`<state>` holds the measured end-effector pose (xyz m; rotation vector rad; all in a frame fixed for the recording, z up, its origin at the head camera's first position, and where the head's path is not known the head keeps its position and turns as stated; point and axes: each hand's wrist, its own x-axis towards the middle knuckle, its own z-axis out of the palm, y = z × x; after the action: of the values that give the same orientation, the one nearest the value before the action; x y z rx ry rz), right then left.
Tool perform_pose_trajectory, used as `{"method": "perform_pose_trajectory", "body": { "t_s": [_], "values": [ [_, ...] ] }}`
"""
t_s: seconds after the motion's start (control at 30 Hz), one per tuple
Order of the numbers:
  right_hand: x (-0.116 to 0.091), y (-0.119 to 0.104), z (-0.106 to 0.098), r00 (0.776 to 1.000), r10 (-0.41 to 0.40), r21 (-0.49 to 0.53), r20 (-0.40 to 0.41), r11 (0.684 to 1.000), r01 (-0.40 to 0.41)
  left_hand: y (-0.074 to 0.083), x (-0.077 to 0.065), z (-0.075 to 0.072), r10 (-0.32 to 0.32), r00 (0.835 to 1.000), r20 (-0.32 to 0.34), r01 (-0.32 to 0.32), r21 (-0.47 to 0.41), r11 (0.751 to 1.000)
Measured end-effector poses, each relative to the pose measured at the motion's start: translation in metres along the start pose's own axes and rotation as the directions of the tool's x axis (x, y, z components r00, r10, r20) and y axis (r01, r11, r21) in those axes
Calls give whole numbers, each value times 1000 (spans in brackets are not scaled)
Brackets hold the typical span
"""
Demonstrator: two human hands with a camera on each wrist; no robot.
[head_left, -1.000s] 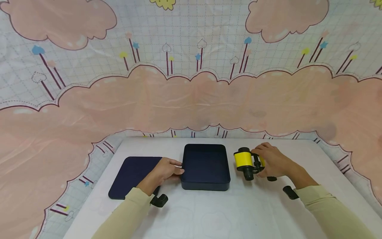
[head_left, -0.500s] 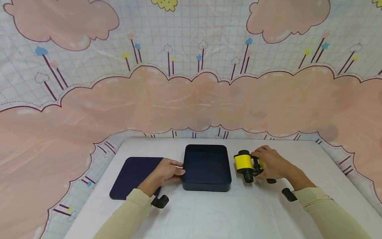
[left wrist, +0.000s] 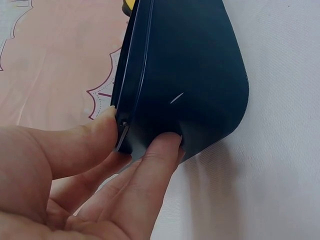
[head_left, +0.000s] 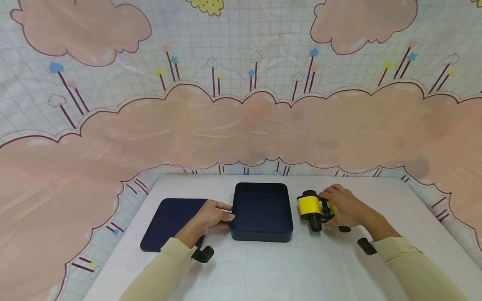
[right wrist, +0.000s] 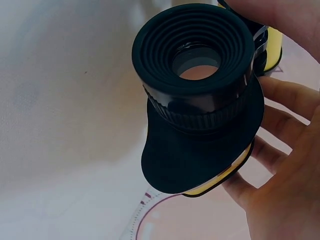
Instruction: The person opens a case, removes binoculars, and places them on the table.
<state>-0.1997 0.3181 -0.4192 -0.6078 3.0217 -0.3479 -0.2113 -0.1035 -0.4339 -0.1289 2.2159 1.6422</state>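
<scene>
An open dark navy box [head_left: 261,236] stands on the white table, its inside bare. From its left, my left hand [head_left: 208,215] touches the outer side wall with thumb and fingertips. The left wrist view shows the thumb near the rim of the box [left wrist: 200,75] and a finger against the wall below it. To the right of the box are yellow and black binoculars [head_left: 309,205], eyepieces towards me. My right hand [head_left: 344,205] grips their right barrel from above. In the right wrist view, an eyepiece of the binoculars [right wrist: 195,110] is close up, with fingers behind it.
A flat navy lid [head_left: 169,221] lies left of the box, partly under my left forearm. Black wrist devices [head_left: 203,254] stick out below both wrists. A patterned cloth wall [head_left: 241,125] rises behind the table's [head_left: 263,271] back edge.
The binoculars and my right hand have come down slightly towards the table. My left hand stays against the box. The whole head view has shifted slightly.
</scene>
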Motion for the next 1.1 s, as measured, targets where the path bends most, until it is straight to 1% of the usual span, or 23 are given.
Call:
{"method": "perform_pose_trajectory", "body": {
  "t_s": [0.2,0.47,0.6,1.1],
  "values": [
    [-1,3,1,1000,-5,8,-1,1000,5,-1,2,0,-10,1000,-9,10,-7,1000],
    [-3,6,1,1000,-9,12,-2,1000,9,0,1,1,-15,1000,-14,15,-2,1000],
    [-4,8,2,1000,-6,20,1,1000,6,0,1,1,-18,1000,-18,18,9,1000],
    [-6,10,8,1000,14,40,21,999,-15,-1,2,0,-17,1000,-10,17,3,1000]
  ]
}}
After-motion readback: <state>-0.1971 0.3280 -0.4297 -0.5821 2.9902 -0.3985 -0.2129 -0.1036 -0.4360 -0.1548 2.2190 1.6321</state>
